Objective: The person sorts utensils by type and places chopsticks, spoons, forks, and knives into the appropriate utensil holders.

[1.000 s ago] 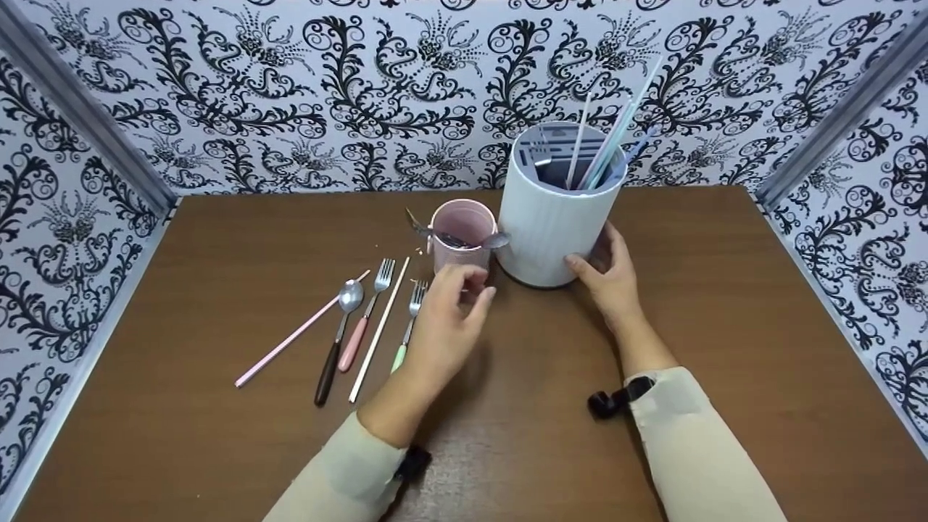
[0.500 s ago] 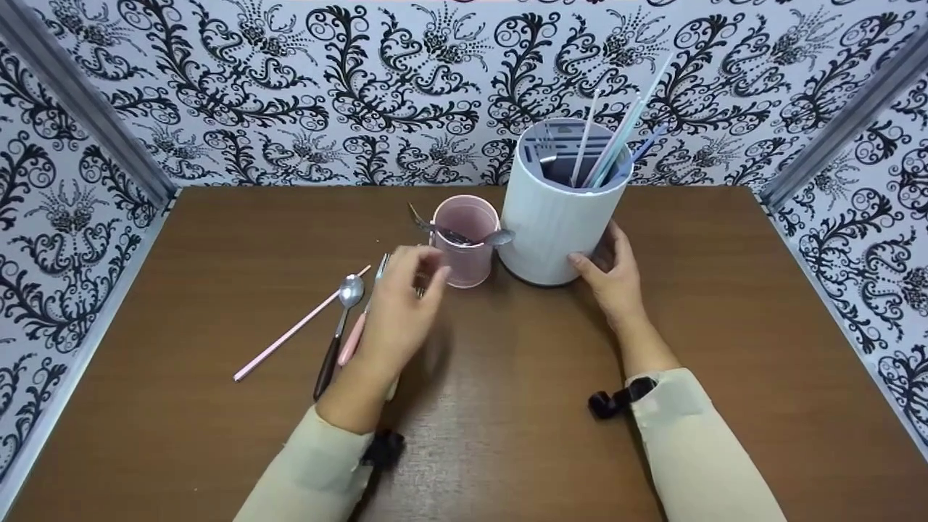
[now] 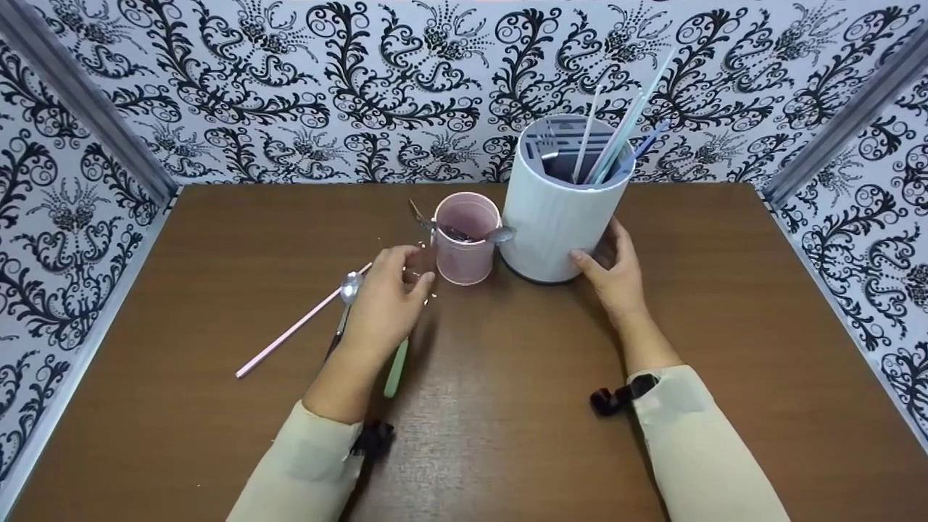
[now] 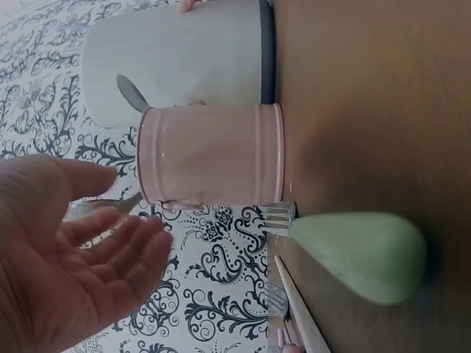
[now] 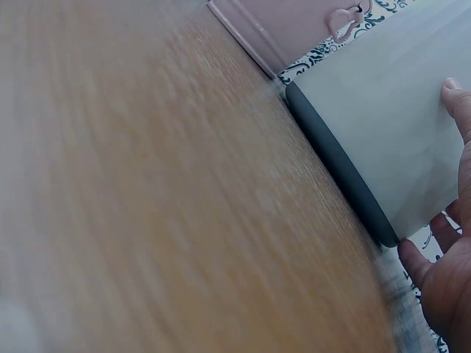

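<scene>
My left hand point(image 3: 380, 301) hovers over the loose cutlery with relaxed fingers, holding nothing. Partly hidden below it lies a fork with a green handle point(image 3: 396, 373); the left wrist view also shows a pale stick point(image 4: 302, 309) and another fork point(image 4: 276, 298). Left of the hand are a spoon point(image 3: 350, 288) and a pink stick point(image 3: 290, 333). My right hand point(image 3: 615, 283) grips the lower right side of a white cylindrical utensil holder point(image 3: 558, 232), its thumb in front. Beside the holder stands a pink cup point(image 3: 464, 264) with a spoon point(image 3: 500, 234) and a fork point(image 3: 419, 215) in it.
Several straw-like sticks point(image 3: 616, 138) rise from the holder's slotted top. Behind the brown table point(image 3: 536, 435) runs a wall with black floral patterns point(image 3: 290, 94). A pink ring-shaped handle point(image 5: 342, 23) shows on the cup's side.
My left hand has moved left from in front of the pink cup to above the loose forks and sticks. The right hand stays on the holder.
</scene>
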Motion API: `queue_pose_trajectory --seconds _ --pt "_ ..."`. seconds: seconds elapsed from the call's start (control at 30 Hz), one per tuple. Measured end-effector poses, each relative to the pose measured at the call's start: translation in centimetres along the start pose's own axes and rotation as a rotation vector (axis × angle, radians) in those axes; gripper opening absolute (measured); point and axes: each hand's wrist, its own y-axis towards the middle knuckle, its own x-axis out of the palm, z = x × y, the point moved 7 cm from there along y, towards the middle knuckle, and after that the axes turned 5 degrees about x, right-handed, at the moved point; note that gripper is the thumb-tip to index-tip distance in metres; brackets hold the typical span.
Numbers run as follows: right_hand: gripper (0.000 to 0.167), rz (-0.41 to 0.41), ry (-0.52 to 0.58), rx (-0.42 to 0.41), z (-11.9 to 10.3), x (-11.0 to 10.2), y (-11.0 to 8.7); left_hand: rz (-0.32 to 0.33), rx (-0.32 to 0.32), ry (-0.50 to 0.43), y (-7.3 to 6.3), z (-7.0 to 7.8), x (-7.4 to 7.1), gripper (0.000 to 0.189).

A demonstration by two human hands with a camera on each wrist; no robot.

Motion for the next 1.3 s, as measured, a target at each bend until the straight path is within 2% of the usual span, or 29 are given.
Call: queue_pose_trajectory --seconds 0.23,0.43,0.6,0.9,1.1,1.3 --pt "0.088 0.002 -0.021 0.001 0.1 -0.1 0.1 -0.138 -0.091 0.164 -0.2 -1.6 0.7 0.058" --pt "0.086 -0.007 -0.006 -0.010 0.0 0.0 0.0 -0.228 -0.136 0.244 -0.8 -2.5 1.2 0.058" --pt "0.085 -0.011 -0.002 -0.019 0.0 0.0 -0.1 -0.280 -0.125 0.268 -1.0 -2.7 1.8 0.052" --pt "0.085 0.001 0.012 -0.014 0.1 -0.1 0.0 -0.318 -0.122 0.297 -1.2 -3.2 2.4 0.043" --pt "0.084 -0.005 0.010 -0.012 0.0 0.1 -0.1 -0.383 -0.107 0.330 -1.3 -3.5 2.8 0.038" --pt "0.085 0.000 0.023 -0.007 0.0 0.0 0.0 -0.396 -0.083 0.348 -1.3 -3.7 3.0 0.021"
